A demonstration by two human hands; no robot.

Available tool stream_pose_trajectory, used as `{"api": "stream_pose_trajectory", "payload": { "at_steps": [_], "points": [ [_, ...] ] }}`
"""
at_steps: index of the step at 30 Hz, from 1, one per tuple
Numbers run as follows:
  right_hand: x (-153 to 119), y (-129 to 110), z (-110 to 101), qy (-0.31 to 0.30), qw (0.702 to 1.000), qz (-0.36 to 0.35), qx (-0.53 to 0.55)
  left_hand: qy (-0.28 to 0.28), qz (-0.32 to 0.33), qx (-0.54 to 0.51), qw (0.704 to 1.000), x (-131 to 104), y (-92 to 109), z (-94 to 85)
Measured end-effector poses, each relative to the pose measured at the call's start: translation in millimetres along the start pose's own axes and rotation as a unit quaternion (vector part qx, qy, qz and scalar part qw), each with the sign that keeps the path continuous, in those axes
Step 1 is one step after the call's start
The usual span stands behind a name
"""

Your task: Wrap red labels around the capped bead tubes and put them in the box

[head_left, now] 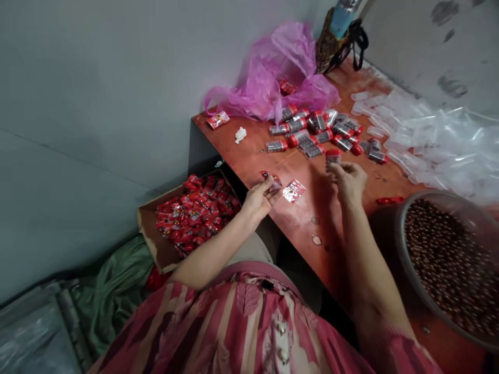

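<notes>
My left hand (260, 198) is closed on a small red printed wrapper (273, 179) at the table's near edge. Just right of its fingertips a second red and clear wrapper (293, 191) lies on the table. My right hand (350, 182) grips a small clear tube with a red cap (333, 154), cap upward, with dark beads inside; the fingers hide its lower part. Beyond it several similar filled tubes (312, 132) lie in a loose pile on the orange-red table (298, 234).
A carton (150, 231) of red wrapped packets stands low on the left. On the right is a tub (401, 234) of brown beads, with a heap of clear empty tubes (436, 140) behind. A pink plastic bag (261, 78) and a bottle (343, 18) stand at the back against the wall.
</notes>
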State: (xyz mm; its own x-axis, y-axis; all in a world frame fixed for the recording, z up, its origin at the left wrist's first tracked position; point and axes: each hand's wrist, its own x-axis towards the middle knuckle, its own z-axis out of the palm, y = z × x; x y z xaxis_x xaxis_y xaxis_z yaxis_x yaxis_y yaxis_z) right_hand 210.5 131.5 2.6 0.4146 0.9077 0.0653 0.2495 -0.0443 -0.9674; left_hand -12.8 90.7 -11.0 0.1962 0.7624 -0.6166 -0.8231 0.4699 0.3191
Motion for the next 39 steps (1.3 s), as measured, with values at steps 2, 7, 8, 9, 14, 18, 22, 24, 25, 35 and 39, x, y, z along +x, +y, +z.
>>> {"api": "stream_pose_trajectory", "payload": {
  "at_steps": [2, 7, 8, 9, 14, 18, 22, 24, 25, 35, 39],
  "points": [
    [-47, -11, 2, -0.017, 1.0, 0.02, 0.016, 0.008, -0.006, -0.012, 1.0, -1, -1, 2.1],
    [-142, -24, 20, -0.042, 0.995, 0.047, 0.077, -0.01, -0.013, -0.027, 0.999, -8, -12, 9.6],
    [-151, -23, 24, -0.037, 0.994, 0.053, 0.088, -0.021, -0.013, -0.03, 0.999, -9, -16, 11.0],
    [-156, -22, 26, -0.033, 0.993, 0.059, 0.095, -0.033, -0.013, -0.033, 0.999, -11, -19, 12.3],
    [-162, -14, 27, 0.0, 0.994, 0.063, 0.089, -0.08, -0.004, -0.021, 0.997, -21, -34, 16.7],
    [-164, -14, 22, -0.011, 0.993, 0.048, 0.111, -0.127, 0.013, 0.038, 0.991, -28, -40, 19.0],
    [-166, -12, 20, 0.011, 0.991, 0.05, 0.121, -0.168, 0.026, 0.083, 0.982, -32, -43, 21.1],
    [-166, -10, 19, 0.039, 0.994, 0.03, 0.098, -0.186, 0.032, 0.104, 0.977, -32, -43, 21.4],
    [-166, -9, 19, 0.048, 0.995, 0.019, 0.085, -0.192, 0.035, 0.118, 0.974, -33, -44, 21.5],
    [-163, -13, 15, -0.019, 0.982, 0.067, 0.175, -0.217, 0.012, 0.253, 0.943, -33, -35, 18.4],
    [-162, -12, 13, 0.028, 0.993, 0.017, 0.112, -0.228, -0.002, 0.263, 0.937, -29, -37, 13.1]
  ]
}}
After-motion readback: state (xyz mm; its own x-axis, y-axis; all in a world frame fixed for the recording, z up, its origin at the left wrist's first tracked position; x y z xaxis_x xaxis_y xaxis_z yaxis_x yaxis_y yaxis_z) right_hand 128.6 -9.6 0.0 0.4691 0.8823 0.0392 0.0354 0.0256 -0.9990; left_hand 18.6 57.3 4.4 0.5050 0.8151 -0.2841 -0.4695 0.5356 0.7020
